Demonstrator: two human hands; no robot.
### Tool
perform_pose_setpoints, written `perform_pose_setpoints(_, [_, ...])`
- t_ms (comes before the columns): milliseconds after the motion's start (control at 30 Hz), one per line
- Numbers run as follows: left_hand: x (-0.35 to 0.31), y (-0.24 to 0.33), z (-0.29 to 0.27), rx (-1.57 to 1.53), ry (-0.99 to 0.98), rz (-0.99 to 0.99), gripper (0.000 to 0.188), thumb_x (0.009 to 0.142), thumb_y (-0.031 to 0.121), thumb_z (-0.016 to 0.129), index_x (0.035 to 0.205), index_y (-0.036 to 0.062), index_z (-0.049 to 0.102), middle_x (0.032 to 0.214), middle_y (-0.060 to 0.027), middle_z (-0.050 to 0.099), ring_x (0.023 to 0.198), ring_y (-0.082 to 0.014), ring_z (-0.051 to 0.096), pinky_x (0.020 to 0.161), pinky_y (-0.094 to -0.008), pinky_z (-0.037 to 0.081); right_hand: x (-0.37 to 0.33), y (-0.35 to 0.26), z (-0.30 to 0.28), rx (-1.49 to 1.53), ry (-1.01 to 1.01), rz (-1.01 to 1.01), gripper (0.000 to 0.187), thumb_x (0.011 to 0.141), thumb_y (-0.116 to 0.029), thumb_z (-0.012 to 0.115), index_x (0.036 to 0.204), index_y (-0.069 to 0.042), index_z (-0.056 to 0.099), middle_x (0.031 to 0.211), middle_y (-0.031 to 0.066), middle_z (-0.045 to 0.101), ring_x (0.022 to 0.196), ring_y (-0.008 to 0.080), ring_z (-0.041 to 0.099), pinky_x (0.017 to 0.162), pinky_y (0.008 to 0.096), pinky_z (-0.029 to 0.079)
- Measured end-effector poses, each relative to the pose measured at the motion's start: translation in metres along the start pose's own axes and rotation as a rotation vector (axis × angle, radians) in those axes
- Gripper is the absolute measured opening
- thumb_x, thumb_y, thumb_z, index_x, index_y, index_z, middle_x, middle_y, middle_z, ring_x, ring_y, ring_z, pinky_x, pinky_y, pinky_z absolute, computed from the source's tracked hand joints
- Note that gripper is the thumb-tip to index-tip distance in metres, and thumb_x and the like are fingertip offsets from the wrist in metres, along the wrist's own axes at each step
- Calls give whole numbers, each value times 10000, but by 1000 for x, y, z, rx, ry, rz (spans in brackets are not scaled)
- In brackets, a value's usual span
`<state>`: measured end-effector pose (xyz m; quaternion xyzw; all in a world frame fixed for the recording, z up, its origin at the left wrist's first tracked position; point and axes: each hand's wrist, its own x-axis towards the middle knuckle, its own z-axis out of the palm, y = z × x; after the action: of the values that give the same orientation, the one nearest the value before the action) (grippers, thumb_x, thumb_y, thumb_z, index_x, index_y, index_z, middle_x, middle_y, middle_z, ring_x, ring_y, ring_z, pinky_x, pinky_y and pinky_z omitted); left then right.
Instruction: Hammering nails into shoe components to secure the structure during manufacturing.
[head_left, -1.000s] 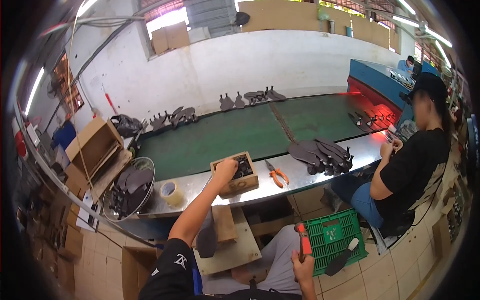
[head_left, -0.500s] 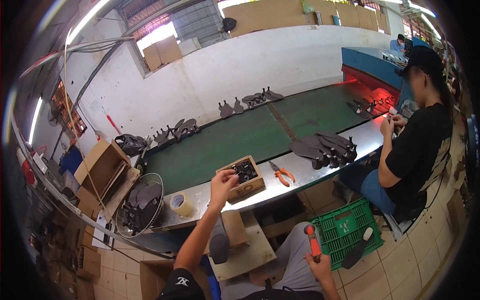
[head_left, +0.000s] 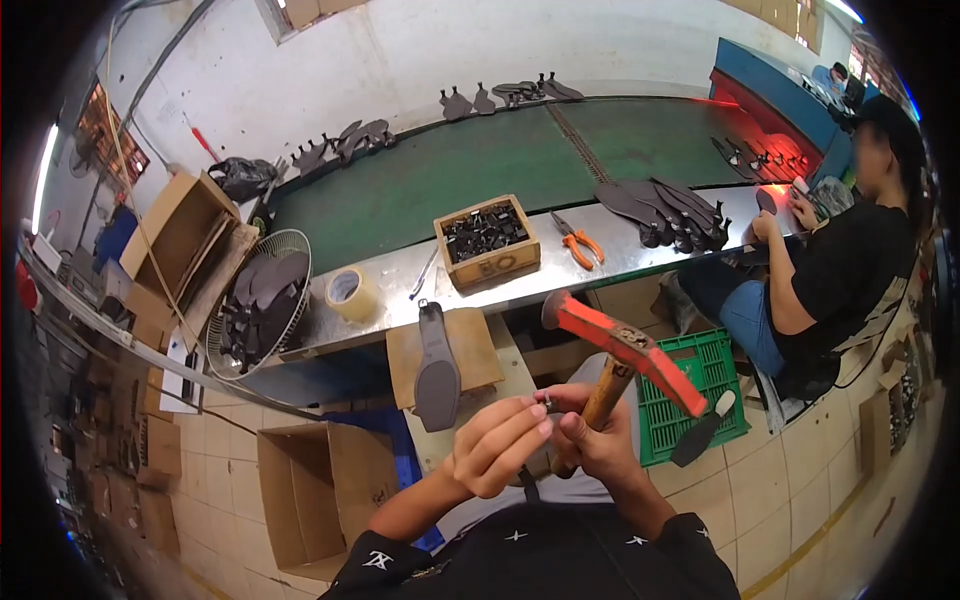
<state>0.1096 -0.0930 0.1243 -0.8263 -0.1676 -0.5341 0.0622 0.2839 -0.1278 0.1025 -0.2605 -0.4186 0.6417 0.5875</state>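
Note:
My right hand point(head_left: 605, 445) is wrapped round the wooden handle of a hammer point(head_left: 628, 345), whose red head is tilted up. Close beside it, the fingers of my left hand point(head_left: 500, 445) are pinched on a small silvery piece point(head_left: 543, 399), and the right fingertips reach to it too. Its exact kind is too small to tell. Left of my hands a dark grey sandal sole point(head_left: 437, 380) with a small strap end lies on a brown pad point(head_left: 480, 350) on the work stand. On the metal ledge stands a wooden box point(head_left: 492, 270) of small black parts.
Orange-handled pliers point(head_left: 580, 245), a tape roll point(head_left: 350, 292) and a pile of soles point(head_left: 670, 212) lie along the ledge by a green conveyor belt point(head_left: 400, 210). A wire basket point(head_left: 300, 325) of soles stands left. At right sits a co-worker point(head_left: 850, 260), near a green crate point(head_left: 730, 365).
My left hand has come back from the wooden box to meet my right hand, a small piece now in its fingers. The hammer has been raised, and the view has tipped downward.

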Motion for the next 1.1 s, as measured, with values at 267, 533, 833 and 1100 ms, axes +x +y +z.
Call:
perform_pose_setpoints(267, [-21, 8, -2, -83, 48, -219, 398, 780, -16, 749, 1151, 9, 609, 1119, -138, 644, 1049, -313, 637, 921, -434, 519, -2, 2, 13, -35, -1, -5, 292, 946, -58, 649, 1223, 27, 607, 735, 19, 608, 470, 56, 463, 416, 223, 345])
perform_pose_setpoints(533, [-24, -2, -10, -311, -12, -536, 353, 756, -48, 756, 1094, 20, 681, 1100, -117, 664, 1063, -297, 637, 894, -373, 533, 5, 13, 14, -41, 65, 40, 185, 911, 15, 653, 1093, 20, 622, 915, 88, 644, 482, 66, 502, 414, 218, 386])
perform_pose_setpoints(833, [-10, -18, -27, -54, -249, -520, 221, 809, 42, 730, 1023, 22, 678, 1280, -135, 612, 1272, -342, 522, 1010, -432, 455, 31, 24, 1, -100, 78, 215, 210, 884, -41, 705, 1070, 8, 620, 813, 55, 620, 437, 68, 473, 381, 228, 359])
perform_pose_setpoints(1100, [-81, -157, -22, 324, -171, -985, 626, 803, 239, 786, 1310, 1, 507, 1356, -225, 543, 1263, -378, 520, 1057, -393, 413, 107, 56, -10, -355, 61, 156, 261, 854, -17, 695, 1093, 31, 600, 920, 124, 705, 412, 44, 437, 372, 205, 341])
